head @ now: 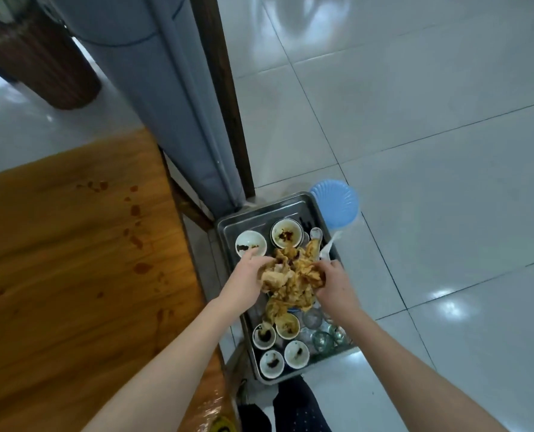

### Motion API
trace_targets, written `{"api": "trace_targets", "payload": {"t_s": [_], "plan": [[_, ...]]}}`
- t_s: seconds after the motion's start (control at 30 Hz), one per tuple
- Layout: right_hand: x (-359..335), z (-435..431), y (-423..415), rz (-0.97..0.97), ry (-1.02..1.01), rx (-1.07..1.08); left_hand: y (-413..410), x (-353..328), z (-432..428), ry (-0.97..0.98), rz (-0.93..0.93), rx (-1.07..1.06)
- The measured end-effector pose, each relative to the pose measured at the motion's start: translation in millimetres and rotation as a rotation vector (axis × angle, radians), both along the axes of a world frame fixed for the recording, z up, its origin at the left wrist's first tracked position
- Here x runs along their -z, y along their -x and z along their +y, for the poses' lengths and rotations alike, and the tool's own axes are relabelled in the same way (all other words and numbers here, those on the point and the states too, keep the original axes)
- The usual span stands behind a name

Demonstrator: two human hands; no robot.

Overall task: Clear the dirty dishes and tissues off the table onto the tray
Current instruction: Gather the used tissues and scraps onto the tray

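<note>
While over the tray [228, 227], 2 hands apparently grip soiled tissues [293, 272] between them.

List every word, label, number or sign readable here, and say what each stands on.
No text can be read anywhere in this view.
On the near edge of the table, a yellow-and-black patch: perhaps a sticker, too blurred to read.
On the tray, bowls, tissues and blue ribbed disc: no print shows.
</note>
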State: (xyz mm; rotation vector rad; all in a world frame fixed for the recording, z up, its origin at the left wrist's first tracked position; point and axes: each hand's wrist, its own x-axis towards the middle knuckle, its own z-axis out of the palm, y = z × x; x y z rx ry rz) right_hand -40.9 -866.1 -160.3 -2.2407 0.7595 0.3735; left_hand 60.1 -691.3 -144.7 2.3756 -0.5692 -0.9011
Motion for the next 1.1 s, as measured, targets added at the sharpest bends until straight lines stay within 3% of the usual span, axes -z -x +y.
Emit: {"api": "trace_targets", "payload": {"t_s": [0.2,0.6,1.1], "plan": [[5.4,-10.7,-14.1,0.054,-0.067,-0.101,-4.9,-6.1,2.0,-0.010,-0.017,-0.103],[-30.9,-15.2,-35.0,-0.049,-0.041,-0.198,-1.0,-48.0,24.4,-0.037,-0.097,-0.243],[-88.6,80.3,-53.8,-0.155,0.056,-0.405,32.9,-100.6,140.2,-0.129,-0.278,-0.438]]}}
